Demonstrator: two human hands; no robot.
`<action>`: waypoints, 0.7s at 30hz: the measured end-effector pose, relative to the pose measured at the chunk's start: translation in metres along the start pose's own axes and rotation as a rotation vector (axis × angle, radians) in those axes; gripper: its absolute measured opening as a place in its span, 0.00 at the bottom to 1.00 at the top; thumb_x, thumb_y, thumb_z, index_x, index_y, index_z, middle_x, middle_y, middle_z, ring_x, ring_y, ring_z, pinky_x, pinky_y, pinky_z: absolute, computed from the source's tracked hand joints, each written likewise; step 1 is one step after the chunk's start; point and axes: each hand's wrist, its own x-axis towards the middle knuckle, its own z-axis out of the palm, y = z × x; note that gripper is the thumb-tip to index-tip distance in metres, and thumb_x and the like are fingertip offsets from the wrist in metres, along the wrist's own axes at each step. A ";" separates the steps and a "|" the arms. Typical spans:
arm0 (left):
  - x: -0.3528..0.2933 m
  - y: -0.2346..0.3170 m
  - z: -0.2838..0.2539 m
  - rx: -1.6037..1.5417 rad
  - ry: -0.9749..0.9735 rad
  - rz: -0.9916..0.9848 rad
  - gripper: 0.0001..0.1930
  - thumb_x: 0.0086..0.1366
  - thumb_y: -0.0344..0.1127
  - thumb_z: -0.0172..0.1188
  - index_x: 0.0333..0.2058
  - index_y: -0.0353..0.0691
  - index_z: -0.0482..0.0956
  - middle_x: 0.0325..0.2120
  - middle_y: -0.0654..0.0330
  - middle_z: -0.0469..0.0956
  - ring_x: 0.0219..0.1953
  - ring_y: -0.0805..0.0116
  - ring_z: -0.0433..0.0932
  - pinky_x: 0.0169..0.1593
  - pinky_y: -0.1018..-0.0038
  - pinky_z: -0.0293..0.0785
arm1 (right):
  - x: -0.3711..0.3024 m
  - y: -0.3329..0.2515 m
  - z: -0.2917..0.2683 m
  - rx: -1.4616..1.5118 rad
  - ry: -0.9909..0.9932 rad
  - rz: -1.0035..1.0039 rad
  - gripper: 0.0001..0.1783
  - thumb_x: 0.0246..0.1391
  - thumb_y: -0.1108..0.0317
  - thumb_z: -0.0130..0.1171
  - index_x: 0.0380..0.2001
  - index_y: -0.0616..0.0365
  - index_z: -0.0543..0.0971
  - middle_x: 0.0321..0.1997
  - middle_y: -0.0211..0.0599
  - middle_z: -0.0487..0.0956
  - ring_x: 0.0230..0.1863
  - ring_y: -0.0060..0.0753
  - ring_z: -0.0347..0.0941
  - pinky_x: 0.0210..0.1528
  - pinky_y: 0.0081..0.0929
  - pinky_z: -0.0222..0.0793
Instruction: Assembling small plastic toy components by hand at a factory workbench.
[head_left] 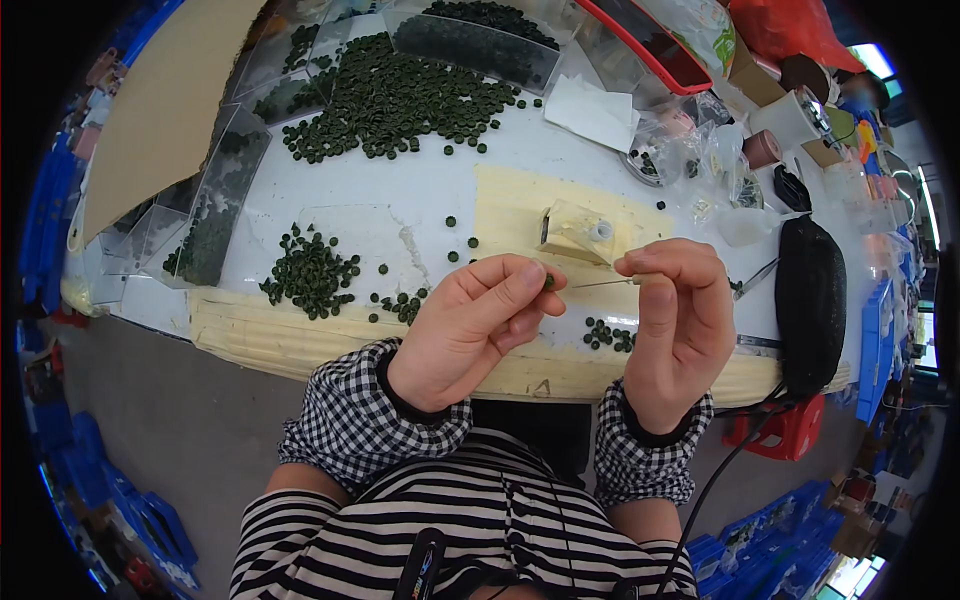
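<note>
Between the thumb and forefinger of my left hand [465, 325] is a small dark green bead-like piece [548, 283]. My right hand [685, 325] pinches a thin needle-like tool [600, 284], its tip pointing left toward that piece; a small gap seems to lie between them. Just beyond both hands stands a small pale box [575, 232] with a whitish round part on it. Left of my left hand lies a heap of small green pieces [308, 275], some of them pointed. A small cluster of green pieces [608, 335] lies beside my right wrist.
A large spread of round green pieces [390, 100] covers the far table, beside clear plastic trays [225, 205]. Cardboard [150, 110] leans at left. A red-edged phone [655, 45], white tissue [592, 110], tweezers [757, 277] and a black padded bundle [810, 305] lie right.
</note>
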 end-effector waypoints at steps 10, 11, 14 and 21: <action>0.001 -0.003 -0.003 0.041 0.005 0.012 0.12 0.71 0.39 0.50 0.40 0.36 0.75 0.29 0.62 0.77 0.24 0.81 0.60 0.31 0.84 0.59 | 0.000 0.004 0.009 0.184 -0.108 0.148 0.09 0.66 0.70 0.47 0.37 0.68 0.70 0.38 0.42 0.73 0.35 0.31 0.78 0.40 0.25 0.77; 0.001 -0.003 -0.003 0.042 0.004 0.012 0.12 0.71 0.39 0.50 0.40 0.37 0.75 0.29 0.62 0.77 0.24 0.81 0.60 0.31 0.84 0.59 | 0.000 0.005 0.008 0.174 -0.115 0.142 0.09 0.65 0.70 0.47 0.37 0.68 0.70 0.38 0.42 0.73 0.35 0.31 0.78 0.39 0.25 0.77; 0.001 -0.004 -0.004 0.035 -0.003 0.017 0.12 0.72 0.39 0.50 0.40 0.37 0.75 0.30 0.62 0.77 0.25 0.81 0.60 0.31 0.84 0.60 | 0.001 0.004 0.009 0.193 -0.117 0.153 0.09 0.65 0.71 0.47 0.37 0.68 0.70 0.38 0.42 0.73 0.35 0.32 0.78 0.40 0.25 0.77; 0.001 -0.003 -0.005 0.050 -0.008 0.018 0.13 0.71 0.40 0.50 0.41 0.35 0.75 0.29 0.62 0.77 0.24 0.81 0.60 0.31 0.85 0.60 | 0.002 0.003 0.009 0.234 -0.018 0.187 0.08 0.65 0.71 0.47 0.37 0.68 0.70 0.38 0.41 0.74 0.35 0.31 0.79 0.40 0.23 0.76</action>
